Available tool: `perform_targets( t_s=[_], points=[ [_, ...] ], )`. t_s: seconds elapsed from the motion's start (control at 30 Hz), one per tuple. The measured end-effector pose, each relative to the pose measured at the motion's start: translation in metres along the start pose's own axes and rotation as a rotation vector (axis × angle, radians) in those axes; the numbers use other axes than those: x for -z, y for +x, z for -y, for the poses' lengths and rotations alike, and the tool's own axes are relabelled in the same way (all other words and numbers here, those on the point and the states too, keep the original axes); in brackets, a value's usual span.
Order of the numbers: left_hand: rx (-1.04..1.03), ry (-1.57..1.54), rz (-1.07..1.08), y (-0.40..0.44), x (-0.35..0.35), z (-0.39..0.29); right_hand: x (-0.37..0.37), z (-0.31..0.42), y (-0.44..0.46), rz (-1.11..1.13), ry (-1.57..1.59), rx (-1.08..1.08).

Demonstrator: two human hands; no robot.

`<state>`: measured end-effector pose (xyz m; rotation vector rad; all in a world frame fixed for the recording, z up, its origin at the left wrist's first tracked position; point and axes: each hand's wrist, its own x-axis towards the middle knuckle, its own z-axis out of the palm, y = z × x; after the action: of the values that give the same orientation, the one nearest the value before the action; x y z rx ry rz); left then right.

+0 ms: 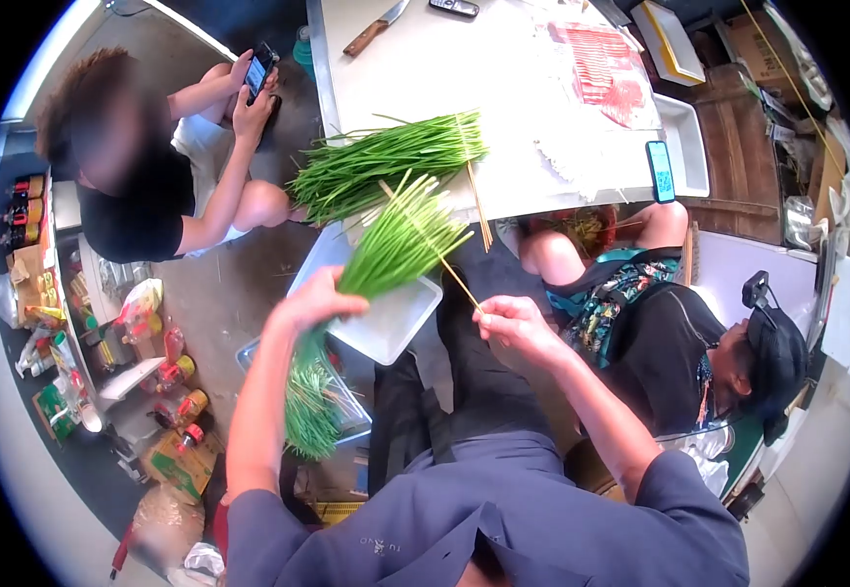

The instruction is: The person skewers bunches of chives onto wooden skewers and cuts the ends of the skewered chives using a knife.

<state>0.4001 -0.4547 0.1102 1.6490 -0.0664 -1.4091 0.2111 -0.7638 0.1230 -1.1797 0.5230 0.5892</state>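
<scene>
The left hand (319,298) grasps one bunch (390,249) by the table (395,78), its long axis pointing far right; the right hand (518,325) pinches one skewer (458,282) crossing it. One pile (376,166) lies beyond.

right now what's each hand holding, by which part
The left hand grips a bunch of long green stalks below where a thin tan wooden skewer crosses it; the right hand pinches that skewer's near end.
</scene>
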Motion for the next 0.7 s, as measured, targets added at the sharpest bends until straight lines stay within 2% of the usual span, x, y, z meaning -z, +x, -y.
perform_targets(
  t_s=[0.07,0.13,0.2,0.47,0.53,0.57,0.6,0.67,0.7],
  points=[
    [-0.086,0.167,-0.071,0.029,0.025,-0.030,0.003,-0.003,0.022,-0.047,-0.026,0.001],
    [-0.137,0.502,-0.266,0.065,0.043,-0.053,0.008,-0.006,0.046,-0.145,0.010,0.082],
    [-0.349,0.700,-0.431,0.100,0.053,-0.070,0.019,-0.011,0.074,-0.193,0.031,0.170],
    [-0.433,0.899,-0.601,0.173,0.058,-0.078,0.049,0.003,0.139,-0.347,0.009,0.189],
    [-0.462,1.070,-0.657,0.176,0.052,-0.079,0.056,-0.002,0.144,-0.345,-0.004,0.167],
    [-0.344,1.079,-0.599,0.177,0.051,-0.080,0.058,-0.005,0.145,-0.345,-0.003,0.162],
    [-0.340,1.078,-0.595,0.178,0.050,-0.076,0.060,-0.008,0.144,-0.364,-0.010,0.151],
    [-0.585,1.124,-0.748,0.179,0.046,-0.068,0.062,-0.014,0.143,-0.386,-0.014,0.137],
    [-0.582,1.108,-0.738,0.175,0.040,-0.075,0.063,-0.017,0.141,-0.385,-0.014,0.135]
  ],
)
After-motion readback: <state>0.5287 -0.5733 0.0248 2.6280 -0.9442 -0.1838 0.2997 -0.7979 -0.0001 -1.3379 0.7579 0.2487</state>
